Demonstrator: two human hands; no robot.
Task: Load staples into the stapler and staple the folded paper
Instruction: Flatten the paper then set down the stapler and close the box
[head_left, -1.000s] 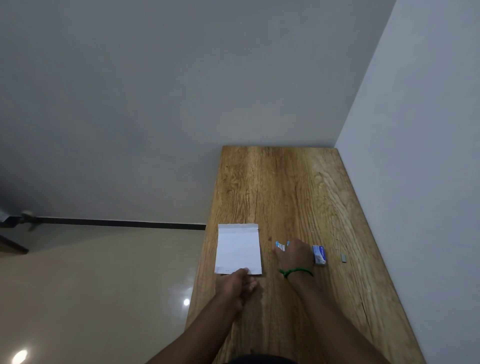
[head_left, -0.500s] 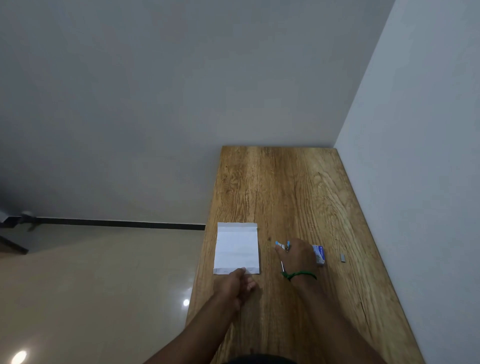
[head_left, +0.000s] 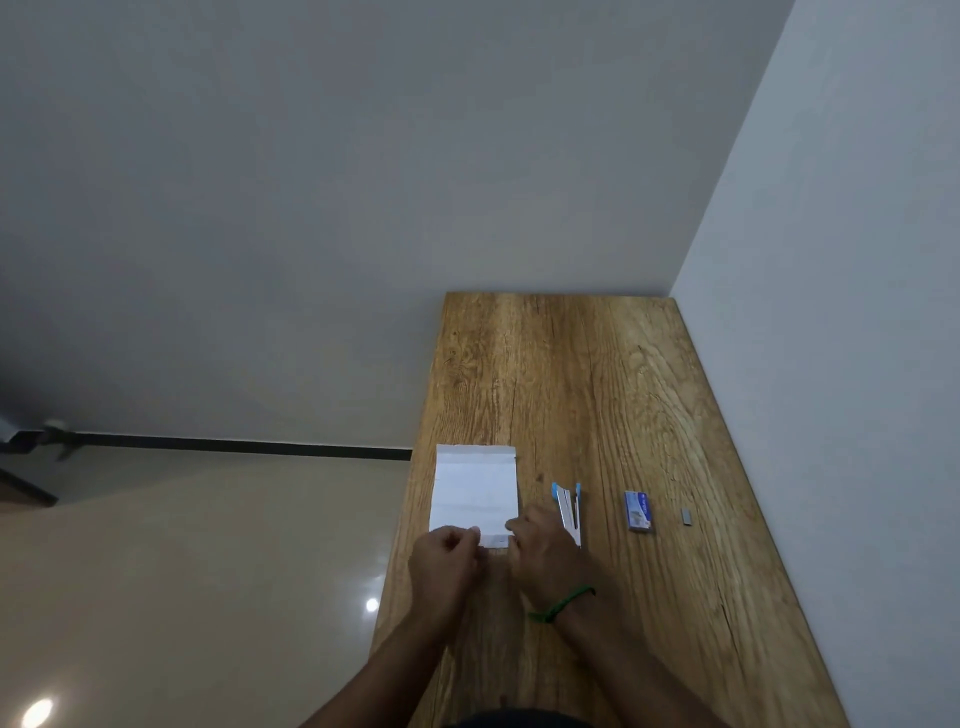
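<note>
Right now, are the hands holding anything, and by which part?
Both hands, left and right, are on the folded paper at its near edge. The stapler lies unheld.

The bench (head_left: 597, 374) runs away from the person, its right side against a wall, its far end against another. The folded paper (head_left: 475, 488) lies flat on the bench near the left edge. Both hands meet at its near edge: the left hand (head_left: 441, 566) at the near left corner, the right hand (head_left: 545, 558) at the near right corner. Just right of the paper lies the stapler (head_left: 569, 512), its near end beside the right hand. Further right, apart from it, lies the staple box (head_left: 638, 511). Right of the box, nearer the wall, lies a small strip of staples (head_left: 687, 517). The far part of the bench is bare.
</note>
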